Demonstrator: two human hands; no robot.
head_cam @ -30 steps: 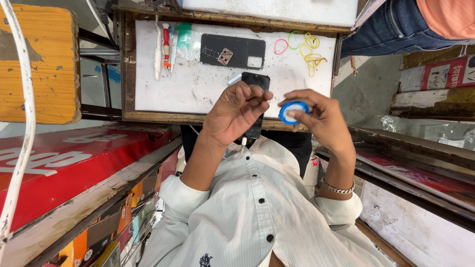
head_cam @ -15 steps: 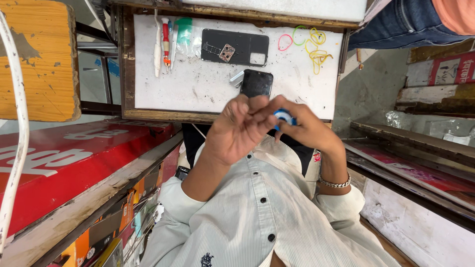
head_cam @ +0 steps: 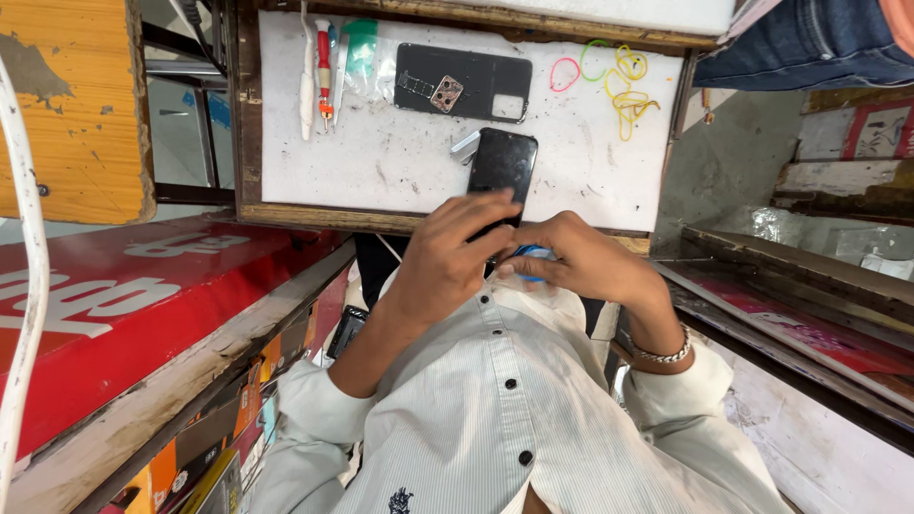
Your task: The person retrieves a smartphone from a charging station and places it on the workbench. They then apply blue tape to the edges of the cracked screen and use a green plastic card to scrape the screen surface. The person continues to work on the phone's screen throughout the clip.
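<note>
My right hand (head_cam: 583, 263), with a metal bracelet on its wrist, grips a small blue tape roll (head_cam: 529, 255) that shows only as a sliver between the fingers. My left hand (head_cam: 446, 259) meets it from the left, fingertips pinched at the roll. Both hands hover close to my white striped shirt, just in front of the near edge of a white work mat (head_cam: 400, 167). A black phone (head_cam: 503, 164) lies on the mat directly behind the hands, its lower end hidden by my left fingers.
On the mat lie a black phone back cover (head_cam: 463, 82), a red screwdriver (head_cam: 324, 67), a white tool (head_cam: 306, 90), a small plastic bag (head_cam: 360, 52) and coloured rubber bands (head_cam: 621, 81). A red panel (head_cam: 114, 305) is at left. Another person's jeans (head_cam: 809, 48) show top right.
Both hands have come down and together toward my chest. The blue roll, held up in plain view by the right hand before, is now mostly covered by fingers.
</note>
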